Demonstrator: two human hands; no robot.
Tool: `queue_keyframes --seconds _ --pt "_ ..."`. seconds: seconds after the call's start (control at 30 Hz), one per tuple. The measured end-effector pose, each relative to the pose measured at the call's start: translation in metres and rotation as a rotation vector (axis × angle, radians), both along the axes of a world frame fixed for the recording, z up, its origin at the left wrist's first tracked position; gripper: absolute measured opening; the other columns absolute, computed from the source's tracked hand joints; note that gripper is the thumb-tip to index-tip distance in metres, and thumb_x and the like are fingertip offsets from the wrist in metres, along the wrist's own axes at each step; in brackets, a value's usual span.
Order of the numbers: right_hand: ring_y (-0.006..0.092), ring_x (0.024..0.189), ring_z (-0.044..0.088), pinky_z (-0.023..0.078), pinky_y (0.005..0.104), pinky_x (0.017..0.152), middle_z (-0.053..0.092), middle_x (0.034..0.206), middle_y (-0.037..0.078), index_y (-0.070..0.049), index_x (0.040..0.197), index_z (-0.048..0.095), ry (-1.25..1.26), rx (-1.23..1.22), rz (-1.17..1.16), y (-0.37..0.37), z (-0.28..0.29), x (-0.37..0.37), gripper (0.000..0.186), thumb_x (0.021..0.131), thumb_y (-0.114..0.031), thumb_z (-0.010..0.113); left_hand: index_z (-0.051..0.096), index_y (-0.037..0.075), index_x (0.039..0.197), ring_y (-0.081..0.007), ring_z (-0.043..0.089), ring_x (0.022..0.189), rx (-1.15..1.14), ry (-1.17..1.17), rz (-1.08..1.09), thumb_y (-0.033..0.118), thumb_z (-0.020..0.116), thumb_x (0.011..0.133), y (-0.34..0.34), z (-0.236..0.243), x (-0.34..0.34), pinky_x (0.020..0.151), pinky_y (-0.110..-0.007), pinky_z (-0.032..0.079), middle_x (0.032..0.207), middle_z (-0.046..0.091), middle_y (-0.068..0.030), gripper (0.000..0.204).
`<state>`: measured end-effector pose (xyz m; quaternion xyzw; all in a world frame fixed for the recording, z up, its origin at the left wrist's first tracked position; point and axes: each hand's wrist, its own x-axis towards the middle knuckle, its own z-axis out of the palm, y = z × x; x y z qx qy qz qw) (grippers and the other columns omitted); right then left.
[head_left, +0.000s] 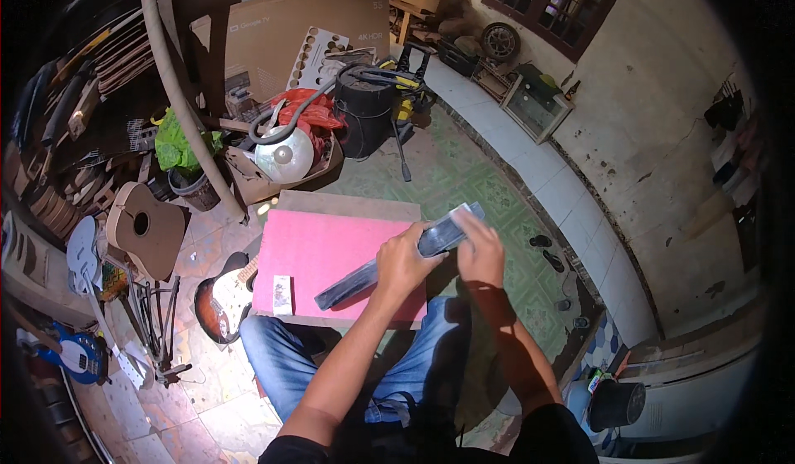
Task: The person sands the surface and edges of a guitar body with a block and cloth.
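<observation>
A long, dark grey, straight-sided bar lies slantwise over a pink foam-topped surface in front of me. Its far end juts past the surface's right edge. My left hand is closed around the bar's middle. At the far end my right hand is raised against the bar; its fingers are smeared by motion, and whether they hold anything does not show. On the pink foam's near left corner stands a small whitish box.
A sunburst electric guitar leans by my left leg; an acoustic guitar body lies beyond it. Ahead stand a black bucket-shaped vacuum and a box with red plastic. A white tiled ledge runs along the right.
</observation>
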<state>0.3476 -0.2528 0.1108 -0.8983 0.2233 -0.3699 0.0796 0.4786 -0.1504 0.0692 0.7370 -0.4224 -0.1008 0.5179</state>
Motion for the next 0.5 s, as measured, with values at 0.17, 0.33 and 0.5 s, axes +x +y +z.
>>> queue_keyframes --seconds 0.17,0.33,0.5 --pt "0.0375 0.121 0.066 0.051 0.0416 0.103 0.071 0.129 0.019 -0.003 0.126 0.073 0.062 0.000 0.230 0.026 -0.023 0.002 0.049 0.081 0.005 0.054 0.071 0.010 0.120 -0.0384 0.075 0.092 -0.051 -0.007 -0.012 0.026 0.091 0.071 0.020 -0.006 0.010 0.080 -0.045 0.060 0.099 0.077 -0.0190 0.056" --pt "0.0353 0.129 0.063 0.048 0.0405 0.109 0.067 0.135 0.021 -0.004 0.130 0.071 -0.126 0.357 0.018 -0.019 -0.037 -0.008 0.049 0.085 0.003 0.052 0.069 0.007 0.123 -0.0332 0.077 0.093 -0.061 0.011 -0.039 0.024 0.094 0.070 0.053 -0.002 0.016 0.083 -0.039 0.060 0.100 0.077 -0.0193 0.061" --pt "0.0374 0.131 0.061 0.045 0.0389 0.113 0.067 0.136 0.022 -0.003 0.131 0.070 -0.064 0.356 0.226 0.043 -0.017 0.006 0.053 0.083 0.007 0.051 0.069 0.007 0.124 -0.0318 0.077 0.099 -0.054 0.067 -0.002 0.019 0.093 0.072 0.087 -0.009 0.030 0.086 -0.039 0.060 0.105 0.078 -0.0180 0.058"
